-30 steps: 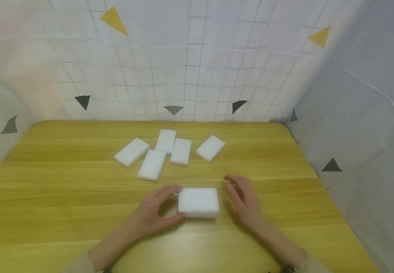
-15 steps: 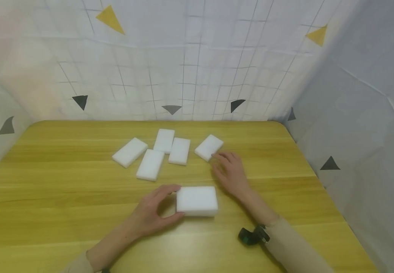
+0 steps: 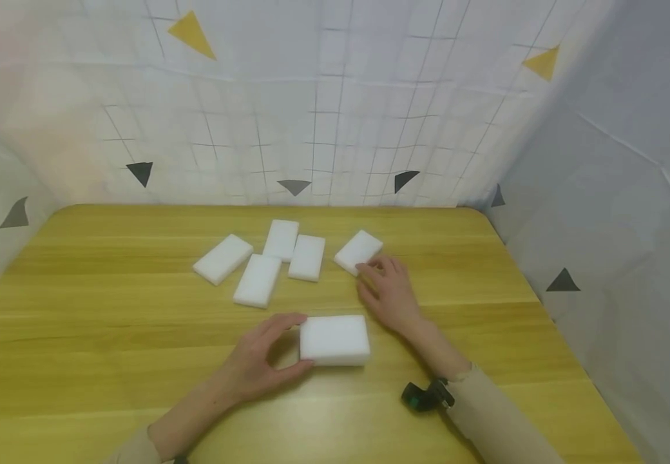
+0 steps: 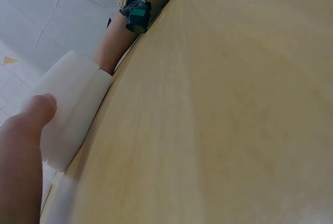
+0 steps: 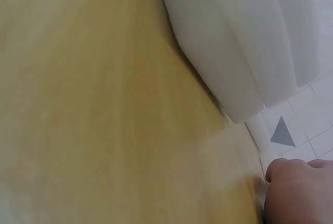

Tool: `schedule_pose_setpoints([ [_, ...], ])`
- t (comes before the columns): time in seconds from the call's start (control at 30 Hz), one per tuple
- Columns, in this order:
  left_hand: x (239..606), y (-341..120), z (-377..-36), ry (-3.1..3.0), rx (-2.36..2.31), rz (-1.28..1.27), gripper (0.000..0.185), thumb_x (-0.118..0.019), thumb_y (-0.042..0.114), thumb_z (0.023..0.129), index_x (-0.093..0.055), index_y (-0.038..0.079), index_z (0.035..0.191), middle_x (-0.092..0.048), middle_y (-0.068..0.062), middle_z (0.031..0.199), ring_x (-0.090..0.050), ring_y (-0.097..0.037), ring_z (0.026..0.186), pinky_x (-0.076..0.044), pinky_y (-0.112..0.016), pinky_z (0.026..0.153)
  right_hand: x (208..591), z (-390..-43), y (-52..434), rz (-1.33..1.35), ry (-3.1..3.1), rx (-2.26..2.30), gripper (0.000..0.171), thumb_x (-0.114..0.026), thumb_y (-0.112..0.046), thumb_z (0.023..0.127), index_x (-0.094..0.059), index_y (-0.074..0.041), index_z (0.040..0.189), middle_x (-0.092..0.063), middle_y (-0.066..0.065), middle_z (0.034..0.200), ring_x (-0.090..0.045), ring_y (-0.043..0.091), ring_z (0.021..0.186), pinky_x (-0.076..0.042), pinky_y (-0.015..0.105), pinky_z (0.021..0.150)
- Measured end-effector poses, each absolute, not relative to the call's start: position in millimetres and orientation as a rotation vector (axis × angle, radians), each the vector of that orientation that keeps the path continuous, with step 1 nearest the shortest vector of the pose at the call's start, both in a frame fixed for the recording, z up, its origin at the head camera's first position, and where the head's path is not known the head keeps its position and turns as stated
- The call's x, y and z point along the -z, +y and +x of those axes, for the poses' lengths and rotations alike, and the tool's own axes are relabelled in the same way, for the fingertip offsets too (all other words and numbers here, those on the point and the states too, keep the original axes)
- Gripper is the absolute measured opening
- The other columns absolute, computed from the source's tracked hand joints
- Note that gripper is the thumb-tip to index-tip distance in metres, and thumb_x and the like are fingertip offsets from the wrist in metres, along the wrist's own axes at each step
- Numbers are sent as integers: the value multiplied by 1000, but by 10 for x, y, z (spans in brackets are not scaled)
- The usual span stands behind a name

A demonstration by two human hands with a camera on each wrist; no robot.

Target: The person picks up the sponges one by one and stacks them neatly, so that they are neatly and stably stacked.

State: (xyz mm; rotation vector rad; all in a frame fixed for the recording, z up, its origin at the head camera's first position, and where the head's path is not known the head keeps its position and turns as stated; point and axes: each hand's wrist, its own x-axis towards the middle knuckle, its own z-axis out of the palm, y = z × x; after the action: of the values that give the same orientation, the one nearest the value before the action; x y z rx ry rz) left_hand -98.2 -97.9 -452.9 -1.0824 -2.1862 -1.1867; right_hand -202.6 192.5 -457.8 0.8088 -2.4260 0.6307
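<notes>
A thick white foam block (image 3: pixel 335 339) lies on the yellow wooden table (image 3: pixel 109 322) near me. My left hand (image 3: pixel 299 342) grips its left end, thumb at the front edge and fingers at the back edge; the left wrist view shows the thumb (image 4: pixel 31 115) pressed on the block (image 4: pixel 73 104). My right hand (image 3: pixel 372 276) reaches further out, and its fairly straight fingertips touch the near corner of a thinner white block (image 3: pixel 359 251). The right wrist view shows white blocks (image 5: pixel 234 42) close ahead and a fingertip (image 5: pixel 294 187) at the lower right.
Several more thin white blocks lie in a loose cluster at mid-table (image 3: pixel 223 258) (image 3: pixel 281 240) (image 3: pixel 258 280) (image 3: pixel 307 257). A dark wrist camera (image 3: pixel 424 396) sits on my right forearm. Gridded white cloth walls (image 3: pixel 335 129) enclose the table on three sides.
My right hand left the thick block's right side and reached forward to the far-right thin block, now touching its corner. The left hand and thick block stayed put.
</notes>
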Motion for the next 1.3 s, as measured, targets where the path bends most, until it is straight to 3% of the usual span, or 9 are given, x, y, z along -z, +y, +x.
schedule_pose_setpoints([
  [0.53, 4534, -979, -986, -2177, 1190, -1071, 66, -86, 27, 77, -58, 5, 132, -65, -8, 129, -64, -24, 117, -44, -22, 108, 4612, -2030, 1957, 536, -2380, -694, 19, -66, -4, 82, -69, -2, 101, -69, 16, 107, -59, 37, 101, -46, 52, 84],
  [0.8, 4531, -981, -982, -2217, 1183, -1041, 68, -85, 28, 78, -57, 5, 135, -64, -6, 130, -63, -23, 118, -45, -24, 108, 4573, -2001, 1964, 383, -2440, -798, 18, -64, -5, 85, -71, -3, 102, -72, 15, 107, -58, 35, 99, -45, 50, 90],
  [0.93, 4532, -983, -981, -2249, 1180, -1029, 69, -85, 30, 79, -55, 5, 136, -64, -5, 131, -63, -23, 119, -48, -28, 106, 4535, -1991, 1952, 323, -2486, -854, 20, -63, -13, 93, -69, -1, 108, -71, 17, 110, -57, 36, 104, -43, 51, 97],
  [1.03, 4532, -987, -982, -2281, 1180, -1023, 70, -84, 31, 79, -54, 4, 137, -63, -4, 132, -62, -22, 120, -50, -33, 105, 4518, -1983, 1941, 294, -2569, -846, 34, -65, -28, 95, -65, 0, 116, -68, 19, 116, -55, 36, 110, -40, 52, 101],
  [1.17, 4535, -985, -983, -2303, 1169, -1018, 72, -84, 32, 80, -52, 6, 139, -62, -3, 133, -61, -22, 120, -52, -37, 103, 4502, -1972, 1926, 268, -2688, -758, 60, -70, -49, 88, -60, -2, 123, -61, 18, 123, -51, 36, 117, -38, 53, 104],
  [1.3, 4536, -984, -977, -2316, 1161, -1008, 75, -84, 33, 80, -50, 11, 142, -62, -3, 133, -62, -22, 120, -52, -39, 102, 4497, -1965, 1918, 243, -2730, -708, 69, -72, -56, 82, -59, -4, 125, -57, 16, 124, -49, 35, 119, -37, 53, 104],
])
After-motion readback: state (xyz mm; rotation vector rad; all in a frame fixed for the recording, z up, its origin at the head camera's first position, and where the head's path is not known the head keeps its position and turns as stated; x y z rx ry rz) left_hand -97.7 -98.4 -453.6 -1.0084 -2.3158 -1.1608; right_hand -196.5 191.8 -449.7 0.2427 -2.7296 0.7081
